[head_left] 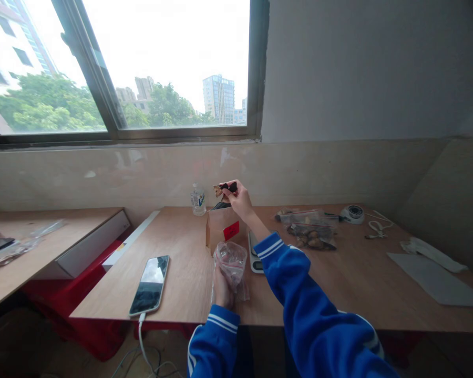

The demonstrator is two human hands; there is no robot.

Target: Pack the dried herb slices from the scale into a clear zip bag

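Note:
My left hand (222, 287) grips a small clear plastic bag (232, 262) near the front edge of the wooden table (339, 283), holding its mouth upward. My right hand (238, 199) is raised over an open brown paper bag (223, 227) with a red label, pinching a few dark and tan pieces (224, 188) between its fingers. Both arms wear blue sleeves with white stripes. A small scale (255, 257) lies just right of the paper bag, partly hidden by my right forearm.
A phone (150, 284) on a cable lies at the front left. A small bottle (198, 200) stands by the wall. Filled clear bags (311, 231), a tape dispenser (351, 213), a white cord (375, 227) and grey sheets (437, 281) lie to the right. Another desk (43, 247) stands left.

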